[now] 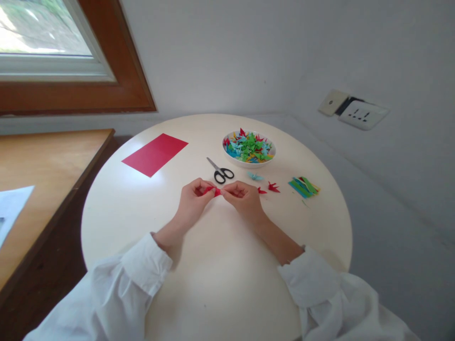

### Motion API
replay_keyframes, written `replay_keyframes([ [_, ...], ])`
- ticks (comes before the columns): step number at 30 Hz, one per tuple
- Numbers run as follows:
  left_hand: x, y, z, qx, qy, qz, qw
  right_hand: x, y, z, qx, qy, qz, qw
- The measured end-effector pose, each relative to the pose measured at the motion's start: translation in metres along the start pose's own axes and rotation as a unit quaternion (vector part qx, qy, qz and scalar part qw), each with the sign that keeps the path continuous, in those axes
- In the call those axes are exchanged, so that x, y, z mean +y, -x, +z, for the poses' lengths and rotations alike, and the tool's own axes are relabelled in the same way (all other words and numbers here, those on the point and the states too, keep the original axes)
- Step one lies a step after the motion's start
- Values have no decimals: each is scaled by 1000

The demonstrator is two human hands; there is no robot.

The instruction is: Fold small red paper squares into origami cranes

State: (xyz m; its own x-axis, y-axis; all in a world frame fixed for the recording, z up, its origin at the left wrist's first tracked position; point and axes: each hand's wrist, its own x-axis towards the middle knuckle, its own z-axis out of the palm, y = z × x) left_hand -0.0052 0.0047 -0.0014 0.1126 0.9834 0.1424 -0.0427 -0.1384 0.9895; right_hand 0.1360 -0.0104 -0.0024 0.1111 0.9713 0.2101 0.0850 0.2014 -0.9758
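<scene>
My left hand [194, 201] and my right hand [243, 198] meet over the middle of a round white table [149, 222]. Both pinch a small piece of red folded paper [214, 191] between their fingertips, fingers curled shut on it. Black-handled scissors [220, 172] lie just beyond my hands. Right of my right hand lie two small red paper cranes [273, 187] and a light blue one [255, 176].
A white bowl [249, 162] heaped with several coloured paper cranes stands at the back. A red paper sheet [155, 154] lies at the back left. Coloured paper strips [303, 186] lie at the right. A wooden desk [46, 175] adjoins the left; walls stand behind and to the right.
</scene>
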Motion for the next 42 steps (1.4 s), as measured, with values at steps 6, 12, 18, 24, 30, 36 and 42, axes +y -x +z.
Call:
replay_keyframes([
  [6, 0, 1, 1, -5, 25, -7, 1000, 1, 0, 0, 2, 9, 3, 1000],
  [12, 5, 2, 3, 1, 35, -17, 999, 0, 0, 0, 6, 8, 14, 1000],
  [18, 6, 2, 3, 0, 23, -14, 1000, 0, 0, 0, -4, -4, 28, 1000],
  [24, 7, 2, 3, 6, 14, -17, 1000, -1, -1, 0, -12, -13, 34, 999],
  [30, 8, 2, 3, 6, 13, -23, 1000, -1, -1, -1, -19, -20, 48, 998],
  [36, 9, 2, 3, 7, 23, -28, 999, 1, -2, 0, -9, -51, 67, 996],
  [42, 6, 0, 2, 27, 4, -26, 999, 4, -5, 0, -3, -96, 84, 992],
])
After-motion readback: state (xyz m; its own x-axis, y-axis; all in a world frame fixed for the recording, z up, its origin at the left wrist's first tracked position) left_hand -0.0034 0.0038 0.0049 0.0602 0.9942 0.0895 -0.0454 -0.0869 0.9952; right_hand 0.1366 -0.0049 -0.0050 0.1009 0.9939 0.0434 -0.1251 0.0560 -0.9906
